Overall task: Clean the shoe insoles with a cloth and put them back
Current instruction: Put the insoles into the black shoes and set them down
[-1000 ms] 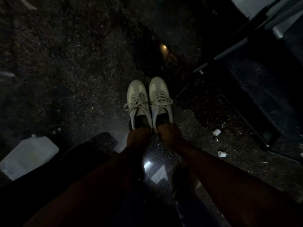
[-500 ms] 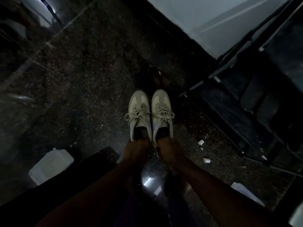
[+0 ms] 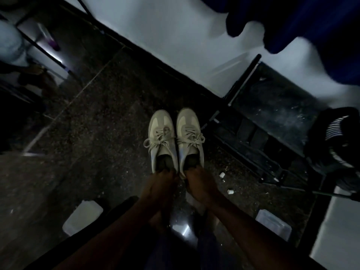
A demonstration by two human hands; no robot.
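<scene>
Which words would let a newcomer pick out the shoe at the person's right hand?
Against the dark speckled floor, left of the black metal rack, two pale lace-up shoes are side by side, toes away. The right shoe is the one nearer the rack, the right hand gripping its heel; the left hand grips the left shoe.

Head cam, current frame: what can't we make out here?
1. Insoles: head view; the openings of the shoes are dark and the hands cover the heels, so in or out is unclear.
2. Left hand and right hand: fingers lost in shadow at the heels; grip unclear.
3. Cloth: none identifiable in the dim light.
4. Dark shape, top right: blurred, cut off by the frame edge.
5. White bits on the floor: too small to identify.
</scene>
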